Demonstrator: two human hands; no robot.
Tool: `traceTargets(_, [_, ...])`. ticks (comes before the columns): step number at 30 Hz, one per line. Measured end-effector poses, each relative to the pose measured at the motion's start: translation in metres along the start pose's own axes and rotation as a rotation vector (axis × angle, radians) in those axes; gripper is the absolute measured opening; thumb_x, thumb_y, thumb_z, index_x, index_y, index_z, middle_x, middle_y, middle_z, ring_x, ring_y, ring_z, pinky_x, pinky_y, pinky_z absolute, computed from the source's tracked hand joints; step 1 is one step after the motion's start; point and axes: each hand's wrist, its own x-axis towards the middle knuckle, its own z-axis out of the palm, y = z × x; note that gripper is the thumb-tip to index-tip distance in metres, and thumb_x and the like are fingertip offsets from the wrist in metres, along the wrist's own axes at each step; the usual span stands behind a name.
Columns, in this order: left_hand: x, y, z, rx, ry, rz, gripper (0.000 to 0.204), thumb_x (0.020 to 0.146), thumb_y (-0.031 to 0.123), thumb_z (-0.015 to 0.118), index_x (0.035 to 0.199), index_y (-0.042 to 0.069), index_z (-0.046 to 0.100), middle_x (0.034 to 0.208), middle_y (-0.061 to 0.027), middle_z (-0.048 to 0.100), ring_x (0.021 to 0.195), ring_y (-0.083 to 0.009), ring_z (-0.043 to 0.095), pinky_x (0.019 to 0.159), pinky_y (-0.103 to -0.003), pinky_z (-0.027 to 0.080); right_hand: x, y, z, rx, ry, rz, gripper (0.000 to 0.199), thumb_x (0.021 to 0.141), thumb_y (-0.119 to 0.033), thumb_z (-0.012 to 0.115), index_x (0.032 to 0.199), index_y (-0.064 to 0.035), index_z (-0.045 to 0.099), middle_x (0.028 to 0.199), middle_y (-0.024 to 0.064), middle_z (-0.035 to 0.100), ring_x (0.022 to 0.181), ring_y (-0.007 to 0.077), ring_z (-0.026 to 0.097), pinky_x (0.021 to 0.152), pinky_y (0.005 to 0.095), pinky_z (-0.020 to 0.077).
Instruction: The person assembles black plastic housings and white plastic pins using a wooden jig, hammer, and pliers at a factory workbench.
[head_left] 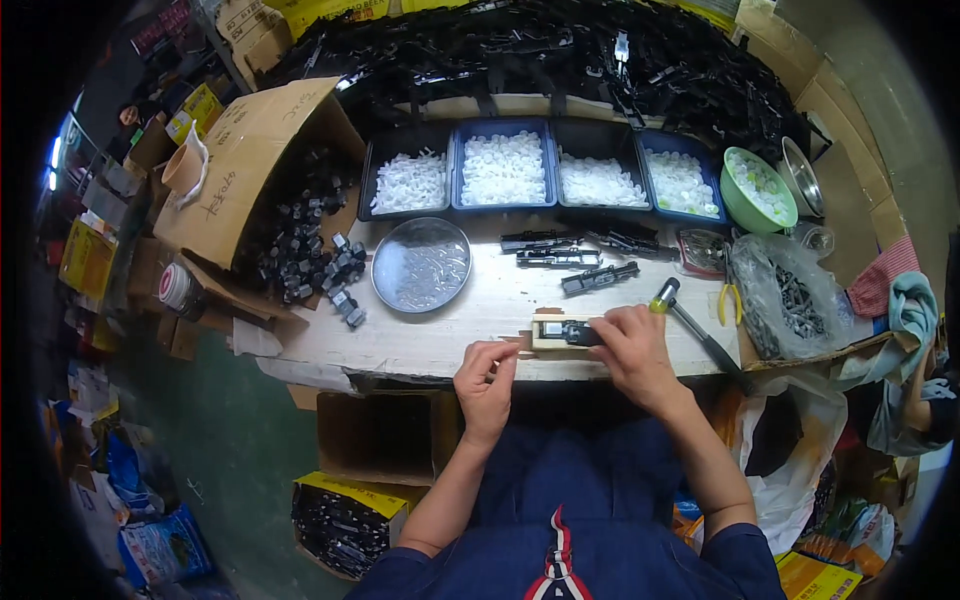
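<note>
A small pale wooden holder [548, 318] lies at the table's front edge, with a black plastic part [576, 333] set in it. My right hand [637, 355] comes down on the holder's right side, its fingers closed on the black part's right end. Just left of the holder is my left hand [485, 390], thumb and forefinger pinched together; anything between them is too small to make out. Behind the holder lie several similar black parts [600, 279]. A round metal dish [421, 226] with thin metal pins stands to the left.
A hammer [708, 341] and yellow-handled pliers [737, 302] lie right, beside a clear bag of metal pieces [795, 300]. Bins of white pieces [503, 168] and a green bowl [752, 212] line the back, before heaped black parts. An open carton [245, 165] spills dark blocks left.
</note>
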Motion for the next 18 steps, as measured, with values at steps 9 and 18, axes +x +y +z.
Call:
traceTargets(9, [0.012,-0.003,0.002,0.083,0.013,0.012,0.008,0.078,-0.002,0.057,0.083,0.001,0.062,0.081,-0.0057,0.058,0.076,-0.0141,0.053,0.061,-0.022,0.042,0.020,-0.002,0.024,-0.005,-0.057,-0.060,0.028,0.071,-0.017,0.064,0.097,-0.0089,0.057,0.088,0.0039,0.052,0.085,0.0208,0.046,0.070,0.0363,0.0302])
traceTargets(18, [0.020,-0.006,0.009,0.088,-0.013,-0.020,0.007,0.077,-0.002,0.057,0.083,0.001,0.062,0.080,-0.0054,0.058,0.076,-0.0140,0.053,0.061,-0.022,0.043,0.027,0.003,0.030,0.012,-0.101,-0.083,0.031,0.069,-0.016,0.066,0.097,-0.0088,0.056,0.089,0.0048,0.052,0.084,0.0218,0.046,0.071,0.0368,0.0299])
